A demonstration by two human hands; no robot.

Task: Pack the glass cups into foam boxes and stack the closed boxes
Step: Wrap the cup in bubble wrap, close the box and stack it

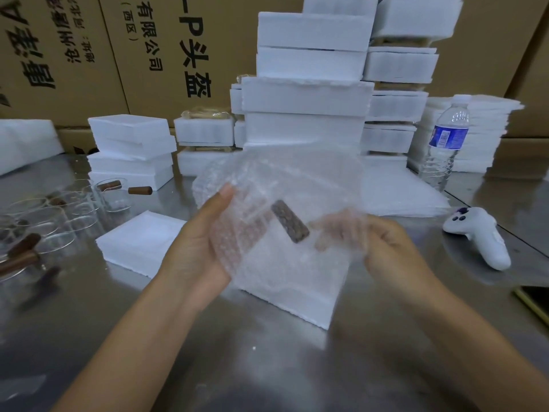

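Both hands hold a sheet of clear bubble wrap [282,185] above the steel table. Inside it is a glass cup, of which only the brown wooden handle [290,221] shows clearly. My left hand [196,242] grips the wrapped bundle from the left, thumb up on the wrap. My right hand [383,242] pinches the wrap's right side, its fingers partly under the plastic. Right below the bundle lies an open foam box [297,295]. A foam lid [142,242] lies flat to its left. Several bare glass cups [56,221] with wooden handles stand at the far left.
Tall stacks of closed foam boxes [309,93] rise behind the bundle, lower stacks [130,150] to the left. A water bottle [445,144] and a pile of foam sheets [487,132] stand at the right. A white controller [478,236] lies on the table. Cardboard cartons [148,55] form the back wall.
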